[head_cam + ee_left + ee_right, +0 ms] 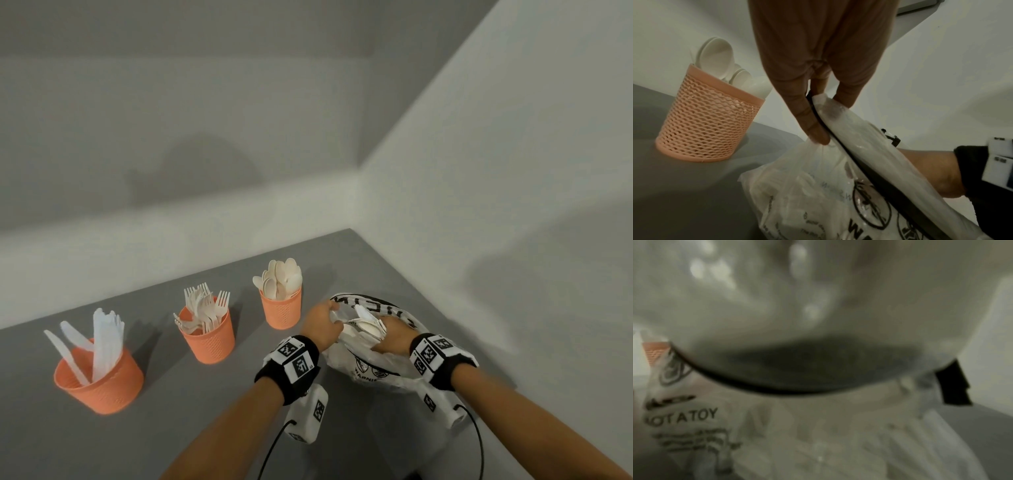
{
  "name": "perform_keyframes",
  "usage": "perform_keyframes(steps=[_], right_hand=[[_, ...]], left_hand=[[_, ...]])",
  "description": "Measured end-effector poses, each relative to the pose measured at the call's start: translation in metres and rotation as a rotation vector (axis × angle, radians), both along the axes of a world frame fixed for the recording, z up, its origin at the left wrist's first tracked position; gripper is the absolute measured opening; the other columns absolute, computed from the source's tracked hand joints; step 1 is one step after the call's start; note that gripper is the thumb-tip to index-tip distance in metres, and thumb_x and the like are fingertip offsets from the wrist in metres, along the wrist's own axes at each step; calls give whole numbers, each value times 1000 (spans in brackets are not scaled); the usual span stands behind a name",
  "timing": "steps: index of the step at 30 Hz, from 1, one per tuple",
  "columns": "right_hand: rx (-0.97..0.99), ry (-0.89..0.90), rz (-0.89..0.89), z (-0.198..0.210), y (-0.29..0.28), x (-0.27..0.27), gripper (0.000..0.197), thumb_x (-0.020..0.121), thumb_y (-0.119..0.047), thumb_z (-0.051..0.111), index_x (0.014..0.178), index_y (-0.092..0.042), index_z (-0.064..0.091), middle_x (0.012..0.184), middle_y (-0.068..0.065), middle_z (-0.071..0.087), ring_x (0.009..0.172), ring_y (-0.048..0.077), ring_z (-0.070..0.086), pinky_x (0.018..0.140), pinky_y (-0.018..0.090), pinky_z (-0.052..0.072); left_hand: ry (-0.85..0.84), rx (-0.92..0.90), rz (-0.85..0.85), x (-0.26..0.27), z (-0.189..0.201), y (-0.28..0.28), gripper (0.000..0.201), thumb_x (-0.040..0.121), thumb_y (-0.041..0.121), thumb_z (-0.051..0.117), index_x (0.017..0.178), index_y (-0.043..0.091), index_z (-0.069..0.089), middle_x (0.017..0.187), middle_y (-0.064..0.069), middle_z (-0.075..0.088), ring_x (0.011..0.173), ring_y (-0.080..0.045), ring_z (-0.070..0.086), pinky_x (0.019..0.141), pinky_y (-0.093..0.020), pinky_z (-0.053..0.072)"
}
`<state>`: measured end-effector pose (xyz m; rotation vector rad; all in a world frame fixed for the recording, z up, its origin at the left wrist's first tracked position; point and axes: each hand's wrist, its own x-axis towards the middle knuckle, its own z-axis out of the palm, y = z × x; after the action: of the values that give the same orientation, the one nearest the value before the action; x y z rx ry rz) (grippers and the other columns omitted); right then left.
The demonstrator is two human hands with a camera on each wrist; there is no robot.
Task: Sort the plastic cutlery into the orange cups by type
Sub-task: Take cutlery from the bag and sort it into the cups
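Note:
Three orange mesh cups stand in a row on the grey table: the knives cup [99,377] at left, the forks cup [209,337] in the middle, the spoons cup [281,308] [709,116] at right. A clear printed plastic bag [370,370] [818,203] lies right of the spoons cup. My left hand [330,317] [831,121] pinches the bag's black-edged rim and holds it open. My right hand [383,334] reaches into the bag's mouth and grips a bunch of white spoons [366,325]. The right wrist view is blurred by bag plastic [818,426]; the fingers are hidden there.
The grey table [205,428] meets white walls behind and to the right, close to the bag. Open tabletop lies in front of the cups. Wrist-camera cables [270,448] hang under both forearms.

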<state>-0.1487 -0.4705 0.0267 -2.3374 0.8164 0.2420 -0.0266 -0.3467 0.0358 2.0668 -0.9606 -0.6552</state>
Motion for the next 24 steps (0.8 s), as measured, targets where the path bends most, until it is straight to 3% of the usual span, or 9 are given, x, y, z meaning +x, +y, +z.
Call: perform_keyframes(steps=[2, 5, 9, 13, 15, 17, 19, 21, 24], right_hand=[[10, -76, -66, 4, 2, 0, 35, 74, -13, 71, 107, -18, 58, 97, -2, 62, 92, 17, 58, 84, 24, 46], [59, -236, -132, 19, 8, 1, 25, 77, -8, 69, 75, -25, 52, 71, -8, 56, 66, 7, 54, 62, 15, 44], [227, -413, -220, 55, 18, 10, 25, 80, -6, 68, 73, -21, 48, 68, -4, 53, 61, 8, 52, 56, 17, 43], [416, -625, -369, 87, 26, 31, 15, 83, -6, 65, 77, -13, 52, 69, 5, 54, 62, 16, 53, 63, 24, 48], [566, -758, -469, 96, 32, 43, 14, 84, -3, 63, 75, -10, 53, 67, 7, 53, 61, 18, 52, 67, 29, 48], [683, -849, -520, 98, 44, 58, 15, 84, -1, 61, 74, -10, 53, 65, 6, 52, 59, 17, 52, 64, 28, 48], [755, -864, -516, 96, 59, 75, 15, 84, -4, 61, 73, -11, 54, 62, 4, 51, 57, 15, 52, 59, 26, 48], [805, -852, -489, 88, 76, 93, 11, 82, -10, 64, 74, -10, 57, 61, 3, 54, 57, 15, 54, 59, 25, 47], [844, -833, -495, 75, 109, 116, 20, 78, -15, 70, 92, -6, 59, 68, 3, 60, 61, 13, 61, 57, 23, 50]], left_hand=[[-23, -4, -9, -1, 0, 1, 44, 89, 6, 50, 133, 6, 45, 138, -10, 49, 121, -25, 51, 93, -24, 46], [-27, 8, -56, -1, 1, 4, 44, 91, 10, 49, 135, 7, 43, 138, -9, 48, 118, -26, 54, 92, -25, 45], [66, -32, -97, 2, 4, 9, 36, 92, 13, 50, 128, 8, 52, 133, -10, 53, 119, -26, 53, 102, -33, 42], [125, -258, 118, 6, 12, 19, 26, 96, 16, 46, 109, 2, 62, 103, -6, 66, 98, -19, 60, 86, -26, 43], [292, -361, 262, 10, 18, 26, 24, 96, 12, 42, 104, 3, 62, 81, 0, 58, 73, -10, 52, 69, -21, 42], [573, -414, 371, 14, 22, 36, 21, 96, 15, 39, 94, 8, 58, 73, -1, 49, 63, -10, 45, 58, -20, 39], [848, -427, 465, 18, 24, 52, 25, 98, 23, 36, 89, 8, 54, 75, -5, 51, 64, -14, 48, 60, -24, 42], [1060, -443, 519, 22, 23, 68, 37, 100, 33, 31, 100, 2, 52, 82, -11, 55, 70, -20, 52, 67, -29, 45], [1301, -567, 531, 29, 28, 91, 50, 100, 39, 25, 107, -1, 54, 85, -17, 63, 81, -25, 56, 74, -33, 49]])
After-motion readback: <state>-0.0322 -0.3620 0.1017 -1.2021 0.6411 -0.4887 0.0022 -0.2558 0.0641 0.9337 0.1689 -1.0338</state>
